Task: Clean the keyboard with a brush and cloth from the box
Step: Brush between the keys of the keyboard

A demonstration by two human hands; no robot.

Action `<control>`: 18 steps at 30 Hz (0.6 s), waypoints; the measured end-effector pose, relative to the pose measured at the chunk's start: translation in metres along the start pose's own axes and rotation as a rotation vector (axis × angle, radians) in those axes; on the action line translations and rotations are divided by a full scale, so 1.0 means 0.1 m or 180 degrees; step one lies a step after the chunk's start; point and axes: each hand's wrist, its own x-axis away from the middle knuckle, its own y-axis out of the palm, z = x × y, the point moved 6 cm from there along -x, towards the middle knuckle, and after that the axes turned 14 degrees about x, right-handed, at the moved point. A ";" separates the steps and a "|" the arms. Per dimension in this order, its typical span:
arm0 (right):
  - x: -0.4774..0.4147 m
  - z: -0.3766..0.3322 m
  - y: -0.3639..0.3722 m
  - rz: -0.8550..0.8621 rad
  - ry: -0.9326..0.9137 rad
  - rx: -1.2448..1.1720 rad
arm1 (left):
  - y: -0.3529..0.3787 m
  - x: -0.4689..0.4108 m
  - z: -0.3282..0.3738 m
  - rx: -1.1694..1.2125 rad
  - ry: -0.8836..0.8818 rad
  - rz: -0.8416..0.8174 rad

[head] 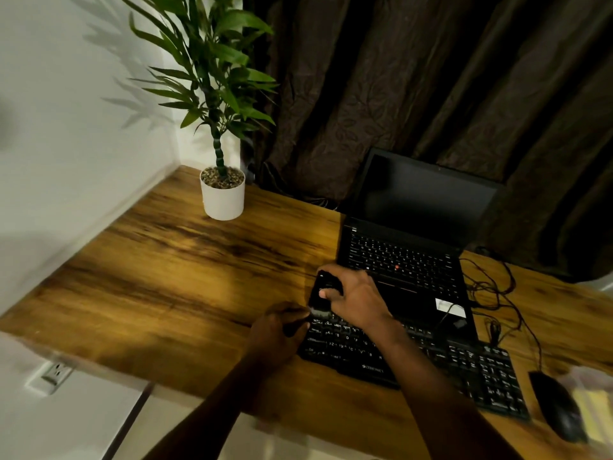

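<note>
**Brush at the keyboard's far-left corner**

Your right hand [356, 297] grasps a black brush [323, 295], fingers wrapped over its body and the thumb on its near face. The pale bristle end points down and meets the far-left corner of the black keyboard [431, 363]. Your left hand [282, 330] rests at the keyboard's left edge, fingers curled; whether it grips anything cannot be told. The keyboard lies on the wooden desk [166, 277], directly in front of an open laptop [408, 240] with a dark screen. A black mouse [557, 406] sits just right of the keyboard. A potted plant [222, 190] stands at the desk's far edge.
</note>
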 end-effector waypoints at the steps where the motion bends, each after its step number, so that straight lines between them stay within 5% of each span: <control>1: -0.01 0.01 0.00 0.0049 -0.0020 -0.0117 | -0.01 0.00 0.01 0.0005 0.0023 -0.0004; 10: 0.03 0.19 -0.18 0.0345 -0.0066 0.0707 | -0.03 0.00 0.05 0.0016 -0.0054 0.0011; 18: -0.01 0.14 -0.13 0.0261 -0.0109 -0.0202 | -0.03 0.00 0.07 0.0060 -0.0074 0.0075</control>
